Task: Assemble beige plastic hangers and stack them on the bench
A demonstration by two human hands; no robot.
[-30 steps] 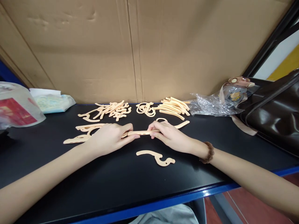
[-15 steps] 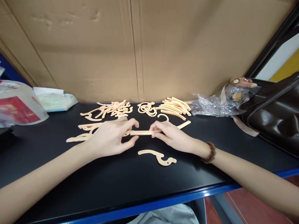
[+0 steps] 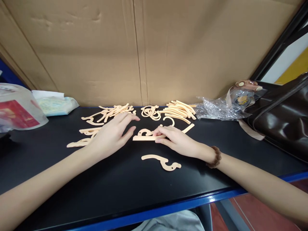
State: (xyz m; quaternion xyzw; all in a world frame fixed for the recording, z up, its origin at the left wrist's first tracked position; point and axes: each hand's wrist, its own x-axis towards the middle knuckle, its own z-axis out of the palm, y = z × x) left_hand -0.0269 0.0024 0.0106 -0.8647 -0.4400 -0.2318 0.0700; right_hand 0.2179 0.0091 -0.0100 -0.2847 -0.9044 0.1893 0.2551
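Observation:
My right hand pinches a peach-coloured plastic folding-hanger piece between thumb and fingers. Its straight edge points left, and a curved, holed part shows just behind it. Empty, with thumb and fingers apart, my left hand hovers left of that piece's free end. In front of both hands lies a loose curved hanger arm. A hook and a straight bar show behind my right hand, which partly hides what lies there. Beside my left wrist are more hanger pieces, partly covered.
Along the back lie piles of curved arms, hooks and straight bars. A clear plastic bag and a dark bag are at right. At left stand a tissue pack and a whitish bag. Cardboard backs the black table.
My left hand has let go of the hanger piece and moved slightly left and up, fingers opening. The piece's curved part now shows; my right hand still holds it in nearly the same place.

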